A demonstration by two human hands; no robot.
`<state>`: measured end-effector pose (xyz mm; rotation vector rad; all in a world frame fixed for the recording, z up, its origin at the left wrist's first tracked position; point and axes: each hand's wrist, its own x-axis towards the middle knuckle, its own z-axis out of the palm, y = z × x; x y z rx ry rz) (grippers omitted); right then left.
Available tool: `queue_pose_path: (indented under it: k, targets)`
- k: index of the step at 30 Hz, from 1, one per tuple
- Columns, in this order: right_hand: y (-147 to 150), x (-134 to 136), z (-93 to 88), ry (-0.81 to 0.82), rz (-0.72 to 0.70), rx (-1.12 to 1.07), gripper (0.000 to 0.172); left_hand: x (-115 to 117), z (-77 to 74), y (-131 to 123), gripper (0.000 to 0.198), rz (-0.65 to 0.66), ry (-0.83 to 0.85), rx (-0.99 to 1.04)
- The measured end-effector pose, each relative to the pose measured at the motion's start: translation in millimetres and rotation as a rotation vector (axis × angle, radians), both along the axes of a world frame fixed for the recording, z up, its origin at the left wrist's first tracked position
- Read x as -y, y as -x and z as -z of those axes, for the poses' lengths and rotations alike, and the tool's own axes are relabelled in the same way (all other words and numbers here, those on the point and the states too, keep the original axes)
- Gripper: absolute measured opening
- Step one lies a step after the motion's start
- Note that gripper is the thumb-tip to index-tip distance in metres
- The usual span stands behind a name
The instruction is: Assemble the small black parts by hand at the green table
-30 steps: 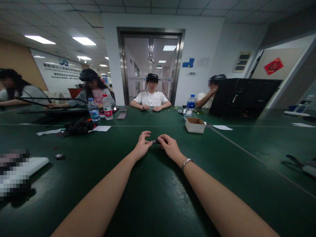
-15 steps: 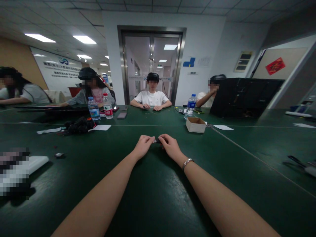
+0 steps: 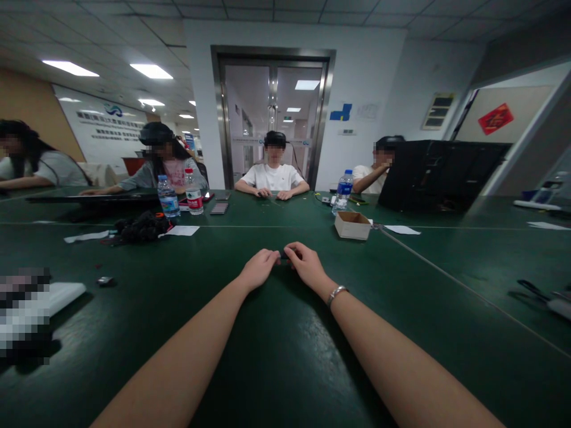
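My left hand (image 3: 259, 268) and my right hand (image 3: 306, 261) meet above the green table (image 3: 276, 351), fingertips nearly touching. Between them is a small black object (image 3: 283, 255), too small and too covered to name. The right thumb and fingers pinch its right end. Fingers of the left hand are pressed together at its left end. A silver bracelet (image 3: 335, 295) circles my right wrist.
An open cardboard box (image 3: 352, 229) stands beyond my right hand. Water bottles (image 3: 168, 198), a black tangled bundle (image 3: 140, 227) and papers (image 3: 182, 230) lie farther off. Several people sit around the table; a large black case (image 3: 441, 175) stands at right.
My left hand has dropped slightly, its fingers more closed around the object's left end. The pale tip seen there earlier is now mostly covered. My right hand stays nearly in place.
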<state>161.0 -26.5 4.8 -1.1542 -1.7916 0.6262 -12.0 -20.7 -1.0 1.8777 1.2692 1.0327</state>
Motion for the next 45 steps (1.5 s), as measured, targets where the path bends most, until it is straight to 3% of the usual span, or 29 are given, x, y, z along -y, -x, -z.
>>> queue_pose_path:
  k: [2,4,5,7,10,14,18,22,26,30,41,45]
  targets:
    - [0.1,0.6,-0.9,0.006,0.007,-0.002,0.030,2.5,-0.8,0.1,0.028,0.029,0.020,0.055]
    - [0.2,1.3,-1.7,0.016,0.008,-0.010,0.030,4.6,-2.3,0.0,0.047,0.037,0.062,0.125]
    - [0.3,1.5,-1.8,0.020,0.005,-0.012,0.030,5.2,-3.1,-0.2,0.048,0.034,0.083,0.134]
    - [0.2,1.5,-1.7,0.019,0.002,-0.011,0.030,5.4,-4.6,-0.8,0.037,0.016,0.095,0.096]
    - [0.3,0.8,-0.8,0.017,0.004,-0.005,0.030,4.0,-3.8,-1.5,0.047,0.000,0.039,-0.028]
    - [0.8,0.1,-0.4,0.010,0.022,0.018,0.030,2.3,0.6,-1.4,0.024,-0.010,0.009,-0.031]
    - [1.1,0.5,-1.9,0.013,0.029,0.019,0.029,3.1,-0.1,-0.8,0.040,0.002,0.059,0.074]
    - [1.2,1.4,-3.5,0.029,0.028,0.009,0.028,4.9,-3.9,0.2,0.023,0.001,0.018,-0.045]
    - [1.2,1.9,-3.8,0.024,0.021,0.006,0.029,5.8,-4.3,-0.2,0.043,0.016,0.011,-0.148]
    - [1.1,1.1,-3.3,0.021,0.015,0.017,0.029,4.9,-2.9,-1.6,0.034,-0.019,-0.013,-0.062]
    - [1.0,-2.0,1.6,0.004,-0.006,0.023,0.027,7.4,-7.7,-1.0,0.050,-0.037,0.011,-0.150]
    - [1.7,-2.2,1.5,-0.002,0.002,0.012,0.026,5.8,-5.9,-0.7,0.045,-0.025,0.002,-0.143]
